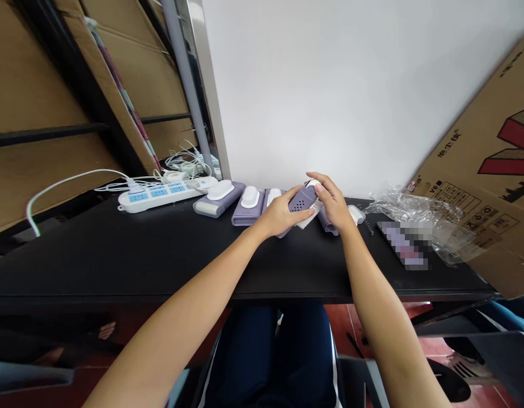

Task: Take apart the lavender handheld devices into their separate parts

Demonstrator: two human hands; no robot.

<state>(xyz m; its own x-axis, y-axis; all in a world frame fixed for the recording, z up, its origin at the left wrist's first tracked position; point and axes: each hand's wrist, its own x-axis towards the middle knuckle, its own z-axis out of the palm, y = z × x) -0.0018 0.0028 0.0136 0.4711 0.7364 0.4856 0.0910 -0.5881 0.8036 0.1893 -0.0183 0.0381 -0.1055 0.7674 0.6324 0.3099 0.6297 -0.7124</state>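
Above the black table, my left hand (281, 212) is closed around a purple plastic piece (302, 199) with several small round holes in its face. Its exact kind is unclear. My right hand (332, 201) grips its upper end, with thumb and fingers at a rounded white part (312, 183). A white ribbed or bristly edge (308, 220) shows just below the piece. Left of my hands sit purple blocks with white oval tops, among them one block (248, 208) and another (219, 198). Another purple piece (327, 222) lies partly hidden under my right hand.
A white power strip (160, 196) with cables lies at the left on the black table (160, 255). To the right are a white part (355, 214), a small coil spring (368, 226), clear plastic wrap (415, 207), a phone (402, 245) and a large cardboard box (470, 170).
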